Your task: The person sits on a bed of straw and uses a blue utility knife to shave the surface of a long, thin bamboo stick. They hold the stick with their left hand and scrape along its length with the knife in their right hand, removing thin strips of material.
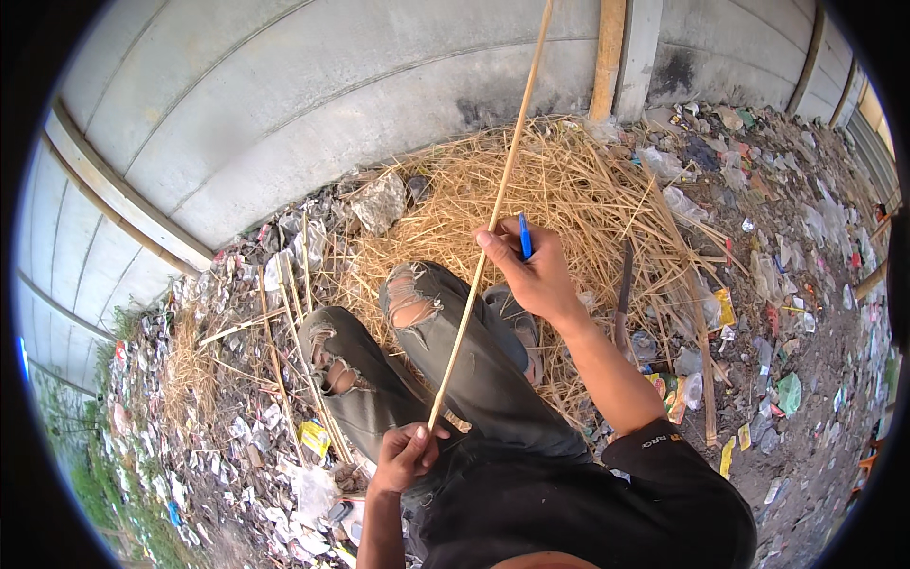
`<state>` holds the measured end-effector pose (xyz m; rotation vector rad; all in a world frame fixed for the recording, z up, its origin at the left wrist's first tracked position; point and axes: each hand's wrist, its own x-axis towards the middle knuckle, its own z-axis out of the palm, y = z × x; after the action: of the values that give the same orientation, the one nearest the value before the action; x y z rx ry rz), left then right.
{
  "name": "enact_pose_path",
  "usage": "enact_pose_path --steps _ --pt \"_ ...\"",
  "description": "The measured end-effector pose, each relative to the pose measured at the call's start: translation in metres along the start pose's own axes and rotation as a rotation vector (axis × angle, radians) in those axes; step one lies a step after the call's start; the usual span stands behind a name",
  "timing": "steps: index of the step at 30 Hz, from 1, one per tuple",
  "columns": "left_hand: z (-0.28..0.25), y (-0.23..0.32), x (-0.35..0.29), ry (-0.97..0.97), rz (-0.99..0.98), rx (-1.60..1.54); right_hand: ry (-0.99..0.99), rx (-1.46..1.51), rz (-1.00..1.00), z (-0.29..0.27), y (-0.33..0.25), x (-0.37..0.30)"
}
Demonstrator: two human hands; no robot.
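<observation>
A long thin bamboo strip (493,213) runs from my lap up past the top of the picture. My left hand (403,457) grips its lower end near my hip. My right hand (531,270) pinches the strip about midway along and also holds a blue pen (524,237) upright between its fingers. I sit with both knees (408,294) bent, in torn grey jeans, over a heap of dry bamboo shavings (578,190).
A dark blade (623,289) lies in the shavings right of my arm. Loose bamboo strips (284,322) lie left of my knees. A concrete wall (313,104) rises behind. Plastic litter (787,237) covers the ground to the right and lower left.
</observation>
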<state>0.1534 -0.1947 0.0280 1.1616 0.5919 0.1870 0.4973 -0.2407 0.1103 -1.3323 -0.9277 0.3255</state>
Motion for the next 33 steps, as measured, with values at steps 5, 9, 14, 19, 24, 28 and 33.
enact_pose_path --steps 5,9,14,19,24,28,33 --pt "0.042 0.0 0.046 -0.037 0.149 -0.066 0.014 0.089 -0.1 0.028 -0.025 0.009" --pt "0.065 -0.001 0.069 0.112 0.399 0.076 0.068 0.046 -0.175 0.043 -0.035 0.018" --pt "0.073 0.004 0.082 0.592 0.754 0.392 0.145 -0.077 -0.274 0.042 -0.044 0.033" --pt "0.059 0.017 0.079 0.71 0.963 0.678 0.038 -0.021 -0.109 0.024 -0.042 0.031" --pt "0.058 0.022 0.072 0.623 0.891 0.628 -0.227 0.029 -0.022 0.032 -0.025 0.0" --pt "0.058 0.034 0.067 0.521 0.732 0.588 -0.293 -0.01 0.023 0.035 -0.014 -0.007" --pt "0.057 0.04 0.061 0.623 0.787 0.623 -0.223 -0.08 0.052 0.029 0.001 -0.01"
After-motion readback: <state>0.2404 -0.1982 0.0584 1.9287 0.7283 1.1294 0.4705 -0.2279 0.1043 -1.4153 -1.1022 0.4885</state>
